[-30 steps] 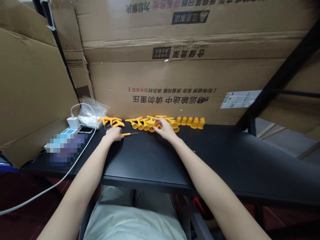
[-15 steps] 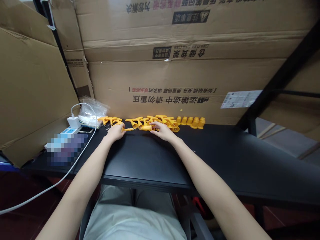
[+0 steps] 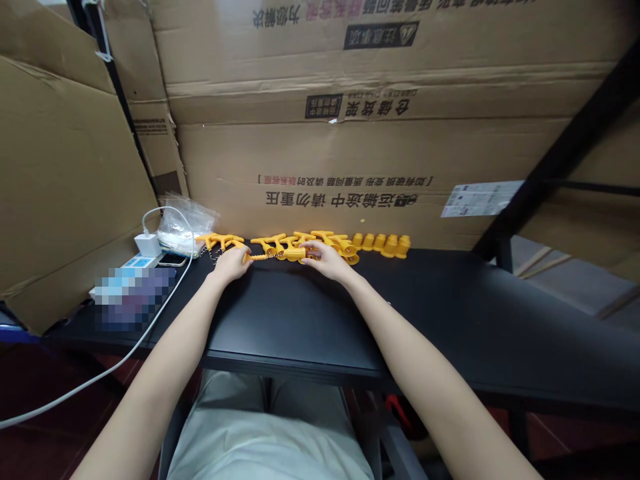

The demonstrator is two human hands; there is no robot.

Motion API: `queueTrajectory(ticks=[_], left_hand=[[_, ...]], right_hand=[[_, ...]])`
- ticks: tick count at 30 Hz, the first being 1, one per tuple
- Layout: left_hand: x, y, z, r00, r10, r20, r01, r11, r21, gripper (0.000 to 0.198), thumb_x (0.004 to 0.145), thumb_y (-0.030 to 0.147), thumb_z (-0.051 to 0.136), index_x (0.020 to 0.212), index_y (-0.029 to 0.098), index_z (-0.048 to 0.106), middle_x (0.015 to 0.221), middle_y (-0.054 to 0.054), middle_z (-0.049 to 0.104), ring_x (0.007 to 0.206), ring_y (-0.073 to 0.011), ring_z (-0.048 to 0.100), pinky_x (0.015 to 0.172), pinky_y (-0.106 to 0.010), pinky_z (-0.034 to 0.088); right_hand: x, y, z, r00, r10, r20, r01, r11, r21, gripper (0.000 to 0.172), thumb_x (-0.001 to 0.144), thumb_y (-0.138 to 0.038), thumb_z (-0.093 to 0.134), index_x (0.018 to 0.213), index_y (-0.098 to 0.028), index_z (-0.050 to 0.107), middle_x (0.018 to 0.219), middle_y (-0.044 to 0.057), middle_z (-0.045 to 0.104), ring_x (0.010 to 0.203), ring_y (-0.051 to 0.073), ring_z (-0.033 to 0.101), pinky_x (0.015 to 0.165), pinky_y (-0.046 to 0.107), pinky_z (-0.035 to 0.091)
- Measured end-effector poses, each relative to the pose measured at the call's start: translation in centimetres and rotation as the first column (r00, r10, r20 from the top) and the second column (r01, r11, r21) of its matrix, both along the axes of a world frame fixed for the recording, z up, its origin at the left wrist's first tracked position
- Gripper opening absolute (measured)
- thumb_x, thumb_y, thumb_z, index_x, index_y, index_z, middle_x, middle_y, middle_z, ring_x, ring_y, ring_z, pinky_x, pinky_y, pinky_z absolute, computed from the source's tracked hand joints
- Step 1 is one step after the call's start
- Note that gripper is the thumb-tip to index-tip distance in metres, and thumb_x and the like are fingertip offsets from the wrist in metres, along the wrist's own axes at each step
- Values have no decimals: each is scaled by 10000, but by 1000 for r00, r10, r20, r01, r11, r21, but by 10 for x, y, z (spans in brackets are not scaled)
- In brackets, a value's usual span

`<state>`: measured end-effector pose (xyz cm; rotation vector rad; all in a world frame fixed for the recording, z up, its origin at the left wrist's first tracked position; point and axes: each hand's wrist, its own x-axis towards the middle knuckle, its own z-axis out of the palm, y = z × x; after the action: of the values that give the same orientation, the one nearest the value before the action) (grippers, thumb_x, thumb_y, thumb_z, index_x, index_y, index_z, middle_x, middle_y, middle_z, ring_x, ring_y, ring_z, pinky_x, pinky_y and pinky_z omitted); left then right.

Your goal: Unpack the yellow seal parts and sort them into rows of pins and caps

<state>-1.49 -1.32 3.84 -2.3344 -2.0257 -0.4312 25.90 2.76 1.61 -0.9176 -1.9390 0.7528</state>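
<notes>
My left hand [image 3: 233, 265] is closed around a yellow plastic piece with a spiral-threaded shaft [image 3: 259, 257], which points right. Its handle end is mostly hidden by the fingers. Between the fingers of my right hand [image 3: 325, 261] a hollow-looking yellow plastic sleeve [image 3: 294, 254] lies sideways, facing the shaft. A gap separates shaft and sleeve. Just behind the hands lies a row of yellow T-shaped handles with flared ends [image 3: 270, 241]. More yellow T-shaped handles [image 3: 220, 239] with small metal chains [image 3: 213, 254] are beyond my left hand.
Several yellow cups [image 3: 390, 245] stand upside down at the back right of the black table [image 3: 300, 320]. Cardboard [image 3: 300, 147] walls the back. To the left are a plastic bag [image 3: 183, 223], a phone [image 3: 173, 260], a power strip [image 3: 141, 261] with charger and a white cable [image 3: 165, 320].
The threaded shaft has tipped slightly upward and the sleeve has shifted a little to the right. Both hands stay almost in place and keep their holds.
</notes>
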Motion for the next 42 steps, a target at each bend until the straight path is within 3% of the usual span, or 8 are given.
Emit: queueTrajectory(ticks=[11,19,24,34,42], left_hand=[[-2,4,-4,999,-12,45,10,999,38,312,868,343,503,1148,231,585,1127,-100,648,1048,-252,615,867,-356,487],[5,7,-13,987,-144,76,133,982,135,356,832,341,537,1176,249,545,1123,-71,624,1045,-218,590,900,-330,475],[9,7,-16,974,-180,136,160,976,150,359,795,292,544,1151,245,568,1024,-51,648,927,-198,605,864,-321,485],[13,1,-11,980,-145,135,128,984,124,323,755,302,552,1051,236,662,866,-39,691,820,-209,630,765,-299,480],[13,0,-8,981,-148,124,124,975,186,315,750,285,544,1048,245,638,850,-22,685,782,-185,622,719,-266,457]], right_hand=[[0,1,0,1000,15,15,-15,1000,7,358,749,-108,648,1093,-202,615,1210,109,627,1048,213,651,939,459,510],[-12,-8,-1,999,10,52,-12,999,32,339,737,-113,668,1064,-189,622,1163,101,653,1031,214,660,953,451,504],[-13,-8,-1,1000,15,24,-16,999,34,340,738,-115,661,1069,-184,620,1161,105,654,1031,214,661,942,448,512],[-12,-6,-1,999,20,41,-24,996,84,343,738,-128,669,1074,-197,638,1140,93,665,1028,211,658,960,453,501],[-9,-2,-4,998,58,2,-58,998,-9,363,760,-241,687,1117,-189,646,1084,99,695,963,222,680,918,454,526]])
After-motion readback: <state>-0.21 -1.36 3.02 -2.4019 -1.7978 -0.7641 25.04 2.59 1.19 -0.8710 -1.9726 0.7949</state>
